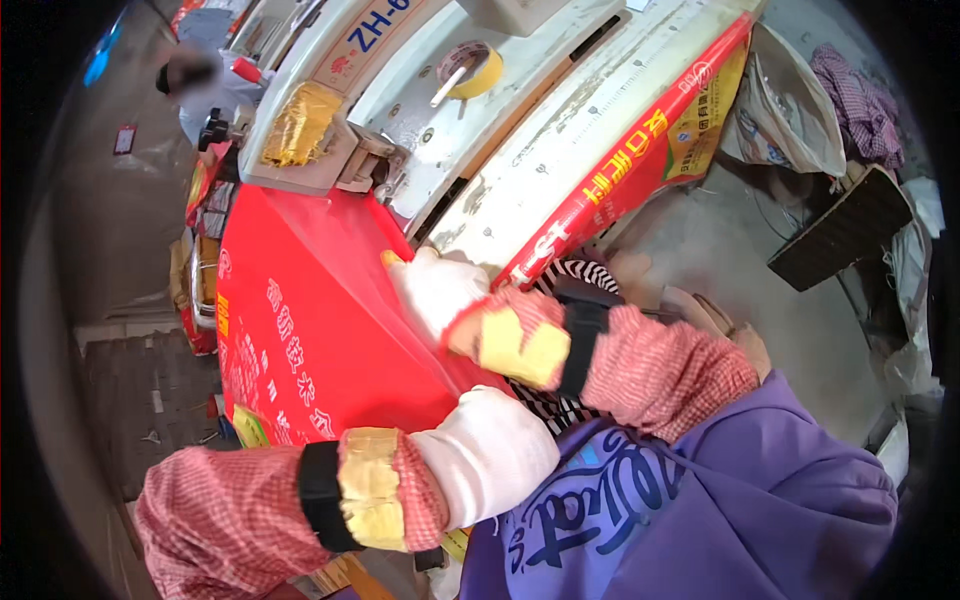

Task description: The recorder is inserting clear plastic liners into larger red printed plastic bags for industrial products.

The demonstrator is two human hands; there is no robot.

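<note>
A large red printed plastic sack (300,310) is spread across the left middle, its far edge running up under the arm of a sewing machine (300,170). My right hand (440,290), in a white glove, is closed on the sack's right edge, close to the machine bed. Nearer to me, my left hand (490,455), also white-gloved, curls over the sack's near edge; its fingertips are mostly hidden. Both forearms wear red checked sleeves with black straps and yellow tape patches.
A roll of yellow tape (480,72) with a white stick lies on the machine table. A red and yellow printed sheet (640,150) covers the table's near edge. To the right are a white bag (785,105) and a dark board (840,230). Another person (205,95) is at far left.
</note>
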